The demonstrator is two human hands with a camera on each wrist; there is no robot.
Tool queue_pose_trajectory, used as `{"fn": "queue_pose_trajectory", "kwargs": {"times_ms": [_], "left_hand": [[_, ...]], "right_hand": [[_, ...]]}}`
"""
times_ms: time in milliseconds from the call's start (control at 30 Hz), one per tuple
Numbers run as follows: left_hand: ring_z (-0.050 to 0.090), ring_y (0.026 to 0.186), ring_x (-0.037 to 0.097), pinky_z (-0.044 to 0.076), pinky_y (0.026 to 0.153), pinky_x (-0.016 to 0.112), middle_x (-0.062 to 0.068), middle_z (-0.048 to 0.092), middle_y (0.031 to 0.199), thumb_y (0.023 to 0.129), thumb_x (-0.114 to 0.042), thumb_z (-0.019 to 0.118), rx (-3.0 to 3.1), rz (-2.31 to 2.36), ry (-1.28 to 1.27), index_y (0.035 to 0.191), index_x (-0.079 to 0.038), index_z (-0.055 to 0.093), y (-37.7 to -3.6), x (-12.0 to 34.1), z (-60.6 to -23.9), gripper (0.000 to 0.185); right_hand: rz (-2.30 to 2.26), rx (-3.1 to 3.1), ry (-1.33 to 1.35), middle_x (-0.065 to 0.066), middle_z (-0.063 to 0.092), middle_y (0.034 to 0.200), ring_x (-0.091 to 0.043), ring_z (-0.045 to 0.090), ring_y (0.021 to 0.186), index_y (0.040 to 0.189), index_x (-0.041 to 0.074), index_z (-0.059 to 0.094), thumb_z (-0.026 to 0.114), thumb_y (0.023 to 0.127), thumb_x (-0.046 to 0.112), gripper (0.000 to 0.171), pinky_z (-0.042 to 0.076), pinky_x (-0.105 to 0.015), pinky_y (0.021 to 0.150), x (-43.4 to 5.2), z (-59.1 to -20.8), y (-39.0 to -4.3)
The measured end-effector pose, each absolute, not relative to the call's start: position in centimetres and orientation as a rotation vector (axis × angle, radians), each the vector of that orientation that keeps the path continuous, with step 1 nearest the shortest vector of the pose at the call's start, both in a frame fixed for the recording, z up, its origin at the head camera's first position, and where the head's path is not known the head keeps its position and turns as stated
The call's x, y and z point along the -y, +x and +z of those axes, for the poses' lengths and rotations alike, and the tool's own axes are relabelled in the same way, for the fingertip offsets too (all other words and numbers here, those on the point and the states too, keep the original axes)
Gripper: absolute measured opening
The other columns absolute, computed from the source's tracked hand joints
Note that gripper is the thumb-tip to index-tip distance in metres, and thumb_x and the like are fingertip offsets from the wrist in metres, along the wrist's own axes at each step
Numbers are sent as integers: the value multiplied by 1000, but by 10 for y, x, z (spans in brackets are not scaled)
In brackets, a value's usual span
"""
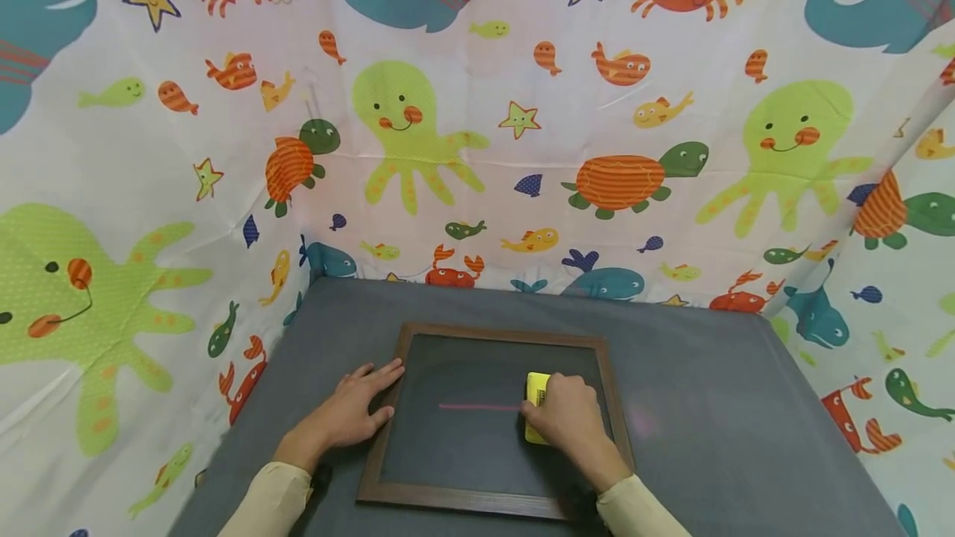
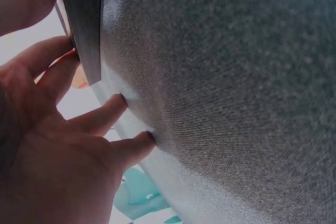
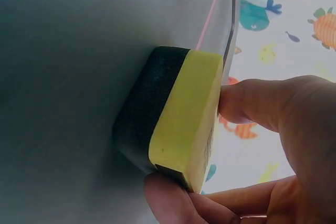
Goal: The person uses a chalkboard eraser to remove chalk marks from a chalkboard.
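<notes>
A small blackboard (image 1: 455, 454) with a brown wooden frame lies on the grey cloth. Across its middle runs a pink chalk line (image 1: 477, 407). My right hand (image 1: 572, 417) grips a yellow-and-black chalkboard eraser (image 1: 534, 392) at the line's right end. In the right wrist view, the eraser's (image 3: 184, 103) black felt side faces the board, with thumb and fingers on its yellow body. My left hand (image 1: 346, 411) rests spread at the frame's left edge. In the left wrist view, some fingers touch the frame (image 2: 86, 30), while two other fingertips (image 2: 143, 141) press on the cloth.
A grey cloth-covered table (image 1: 716, 404) extends around the board, with a faint pink smudge (image 1: 642, 419) to its right. A white curtain (image 1: 492, 239) printed with sea animals borders the table at the back and on both sides.
</notes>
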State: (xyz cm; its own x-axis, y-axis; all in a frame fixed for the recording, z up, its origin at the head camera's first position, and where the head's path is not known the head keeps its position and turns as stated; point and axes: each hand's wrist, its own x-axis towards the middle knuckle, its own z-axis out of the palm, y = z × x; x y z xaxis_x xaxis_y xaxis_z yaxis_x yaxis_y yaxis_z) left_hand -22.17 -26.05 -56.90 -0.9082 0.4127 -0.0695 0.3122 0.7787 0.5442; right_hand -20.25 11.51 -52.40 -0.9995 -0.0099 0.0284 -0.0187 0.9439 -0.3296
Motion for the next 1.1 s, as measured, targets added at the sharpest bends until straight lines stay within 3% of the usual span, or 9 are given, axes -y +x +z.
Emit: {"fn": "queue_pose_trajectory", "kwargs": {"times_ms": [300,767,1100], "left_hand": [[25,163,58,16,121,87,4,35,180,106,-17,73,-2794,811,559,169,-13,44,-220,258,-567,70],[25,163,56,16,123,85,4,36,179,105,-16,73,-2799,813,539,169,-12,45,-218,257,-565,70],[27,163,56,17,123,86,4,38,178,104,-16,74,-2806,814,521,168,-12,46,-219,256,-564,70]], "right_hand": [[561,3104,69,-5,58,69,-18,56,56,86,3,68,87,89,40,41,52,-33,50,-78,-521,-208],[639,3126,183,-5,58,70,-19,57,55,86,4,69,87,90,41,40,54,-32,49,-17,-519,-215],[603,3140,231,-5,61,72,-20,60,58,95,3,74,88,91,46,45,59,-36,54,17,-518,-220]]}}
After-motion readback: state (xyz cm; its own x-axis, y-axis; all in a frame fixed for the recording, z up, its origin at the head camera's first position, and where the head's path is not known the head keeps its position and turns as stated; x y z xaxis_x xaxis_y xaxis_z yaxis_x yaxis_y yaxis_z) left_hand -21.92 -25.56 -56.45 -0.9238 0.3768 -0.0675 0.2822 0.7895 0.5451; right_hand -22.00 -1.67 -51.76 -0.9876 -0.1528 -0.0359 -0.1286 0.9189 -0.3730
